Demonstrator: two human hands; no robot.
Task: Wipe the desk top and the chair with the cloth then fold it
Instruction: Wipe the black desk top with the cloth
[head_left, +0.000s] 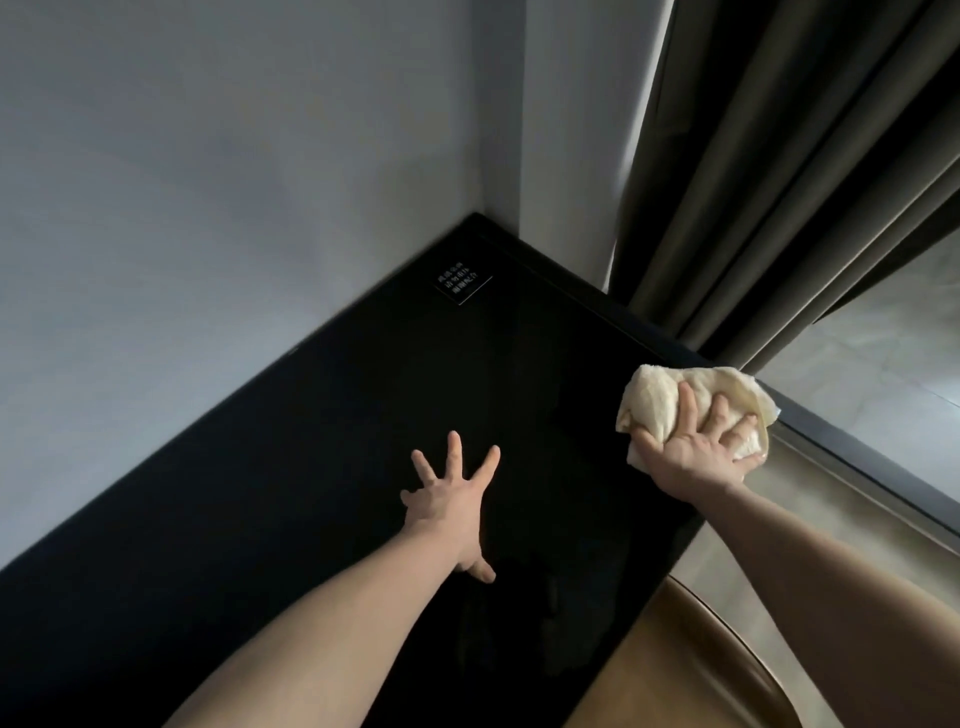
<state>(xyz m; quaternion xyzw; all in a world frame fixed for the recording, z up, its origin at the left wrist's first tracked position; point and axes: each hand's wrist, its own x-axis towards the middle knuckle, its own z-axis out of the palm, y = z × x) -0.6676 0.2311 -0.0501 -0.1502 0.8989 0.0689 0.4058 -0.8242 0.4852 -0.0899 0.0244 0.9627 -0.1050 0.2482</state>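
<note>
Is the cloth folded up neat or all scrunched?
Scrunched. The cloth is bunched in a lumpy wad under the right hand, whose fingers curl over it at the desk edge; no flat, tidy folds show.

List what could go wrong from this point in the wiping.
1. The cloth is bunched under the right hand at the right edge of the black desk top; a further outward stroke could carry it over that edge.
2. The left hand presses bare, fingers spread, on the glossy surface and may leave fingerprints on it.
3. The small printed label near the far corner might lift or catch if the cloth is rubbed hard over it.
</note>
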